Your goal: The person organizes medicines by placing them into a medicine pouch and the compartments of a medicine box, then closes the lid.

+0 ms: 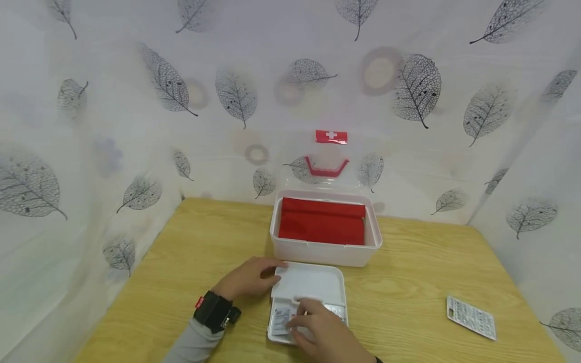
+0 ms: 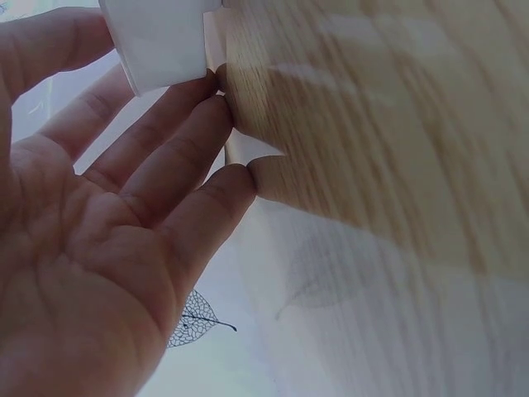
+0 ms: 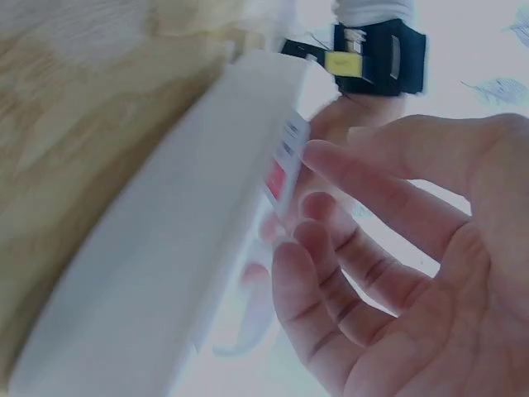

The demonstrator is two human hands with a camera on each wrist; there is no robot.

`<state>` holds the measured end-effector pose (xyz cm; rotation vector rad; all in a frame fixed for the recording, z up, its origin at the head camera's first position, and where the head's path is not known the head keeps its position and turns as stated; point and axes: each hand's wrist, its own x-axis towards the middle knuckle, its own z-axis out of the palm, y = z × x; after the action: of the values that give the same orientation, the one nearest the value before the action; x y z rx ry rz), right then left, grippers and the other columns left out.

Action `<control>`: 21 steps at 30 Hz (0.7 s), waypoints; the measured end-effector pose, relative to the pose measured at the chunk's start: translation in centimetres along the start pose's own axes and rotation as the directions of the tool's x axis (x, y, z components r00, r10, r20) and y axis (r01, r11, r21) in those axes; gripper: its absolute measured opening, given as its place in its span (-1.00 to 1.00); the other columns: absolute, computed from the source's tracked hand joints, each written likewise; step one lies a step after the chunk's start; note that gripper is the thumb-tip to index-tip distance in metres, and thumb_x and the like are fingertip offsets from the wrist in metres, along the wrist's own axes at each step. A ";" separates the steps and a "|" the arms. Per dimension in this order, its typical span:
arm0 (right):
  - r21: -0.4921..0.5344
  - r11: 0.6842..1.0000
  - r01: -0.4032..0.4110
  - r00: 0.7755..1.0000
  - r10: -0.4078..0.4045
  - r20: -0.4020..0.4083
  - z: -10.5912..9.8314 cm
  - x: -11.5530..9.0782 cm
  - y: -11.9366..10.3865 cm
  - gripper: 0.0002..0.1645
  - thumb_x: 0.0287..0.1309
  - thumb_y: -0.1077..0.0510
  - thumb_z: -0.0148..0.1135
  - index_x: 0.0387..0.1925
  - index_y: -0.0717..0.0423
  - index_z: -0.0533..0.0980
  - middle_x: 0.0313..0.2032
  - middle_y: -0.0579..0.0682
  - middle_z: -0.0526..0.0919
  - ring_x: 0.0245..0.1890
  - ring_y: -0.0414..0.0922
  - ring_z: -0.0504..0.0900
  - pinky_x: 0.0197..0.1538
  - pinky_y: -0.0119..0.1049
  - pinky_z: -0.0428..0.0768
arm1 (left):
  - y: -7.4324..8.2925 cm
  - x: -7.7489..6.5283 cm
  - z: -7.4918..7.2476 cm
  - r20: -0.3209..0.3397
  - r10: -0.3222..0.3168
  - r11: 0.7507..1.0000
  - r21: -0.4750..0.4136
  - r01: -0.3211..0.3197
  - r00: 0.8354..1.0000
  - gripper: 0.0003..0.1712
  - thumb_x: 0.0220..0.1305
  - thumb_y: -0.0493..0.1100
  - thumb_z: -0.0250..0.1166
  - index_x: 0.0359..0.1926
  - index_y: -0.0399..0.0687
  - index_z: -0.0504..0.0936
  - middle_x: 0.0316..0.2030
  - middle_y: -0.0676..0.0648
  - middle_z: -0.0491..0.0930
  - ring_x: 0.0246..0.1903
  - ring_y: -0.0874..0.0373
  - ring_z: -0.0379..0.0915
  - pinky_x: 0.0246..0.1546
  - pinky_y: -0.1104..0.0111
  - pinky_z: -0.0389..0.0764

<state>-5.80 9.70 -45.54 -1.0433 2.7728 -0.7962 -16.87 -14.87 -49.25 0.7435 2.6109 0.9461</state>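
A shallow white case lies on the table, with a lidded far half and an open near compartment holding several small white packets. My left hand grips the case's far left corner, thumb along the left side. In the left wrist view, the other fingertips of that hand reach the wooden surface beside the case. My right hand bends over the compartment. In the right wrist view, its fingertips pinch a small packet with red and blue print that stands up past the case rim.
Behind the case stands a white first-aid box with its clear lid raised, a red pouch inside. A silvery perforated slab lies on the right of the table. Leaf-patterned curtain surrounds the table's back and sides.
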 end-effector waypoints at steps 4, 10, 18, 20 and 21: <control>0.058 0.998 -0.027 1.000 0.027 -0.002 -1.7 -1.5 1.1 -0.91 0.24 0.15 0.35 -0.27 -0.08 0.75 -0.25 -0.28 0.52 -0.30 -0.42 0.51 -0.26 -0.53 0.54 | -0.1 0.1 -0.1 0.005 -0.013 1.000 -0.004 0.013 1.000 -0.59 0.40 -0.05 0.28 0.24 0.18 0.63 0.19 0.13 0.61 0.24 0.15 0.50 0.30 0.09 0.50; 0.078 0.988 -0.137 0.990 0.139 -0.023 -4.5 -4.6 3.7 -0.93 0.28 0.10 0.34 -0.24 -0.08 0.71 -0.33 -0.34 0.42 -0.38 -0.45 0.42 -0.37 -0.48 0.52 | -0.2 0.1 0.0 0.009 -0.022 1.000 -0.010 0.022 1.000 -0.59 0.41 -0.02 0.27 0.25 0.26 0.62 0.20 0.17 0.60 0.23 0.17 0.49 0.29 0.08 0.51; -0.072 0.880 -0.469 0.882 0.463 -0.086 -9.9 -9.7 10.4 -0.88 0.22 0.08 0.40 -0.19 -0.12 0.65 -0.35 -0.24 0.47 -0.40 -0.37 0.43 -0.37 -0.42 0.52 | -0.2 -0.6 0.2 0.016 -0.031 0.999 -0.029 0.032 0.999 -0.59 0.40 0.00 0.28 0.24 0.26 0.62 0.19 0.18 0.61 0.22 0.16 0.50 0.27 0.07 0.52; -0.086 0.865 -0.494 0.868 0.486 -0.100 -11.7 -11.6 13.6 -0.72 0.21 0.07 0.42 -0.06 0.02 0.63 -0.23 -0.08 0.55 -0.27 -0.21 0.56 -0.27 -0.26 0.63 | -0.2 -0.4 0.3 0.018 -0.040 0.999 -0.029 0.041 0.999 -0.59 0.41 0.02 0.27 0.25 0.29 0.62 0.19 0.19 0.60 0.23 0.17 0.49 0.28 0.07 0.52; -0.089 0.860 -0.502 0.864 0.496 -0.081 -12.5 -12.6 15.5 -0.61 0.20 0.06 0.43 0.02 0.13 0.61 -0.16 0.06 0.57 -0.19 -0.08 0.61 -0.22 -0.16 0.66 | -0.2 -0.4 0.3 0.018 -0.041 0.999 -0.026 0.042 0.999 -0.59 0.41 0.03 0.27 0.25 0.30 0.61 0.20 0.19 0.60 0.24 0.16 0.48 0.28 0.07 0.51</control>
<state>-8.33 33.04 -43.81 -0.2684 2.9479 -0.6096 -16.55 -15.08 -49.59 0.6852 2.5833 0.9558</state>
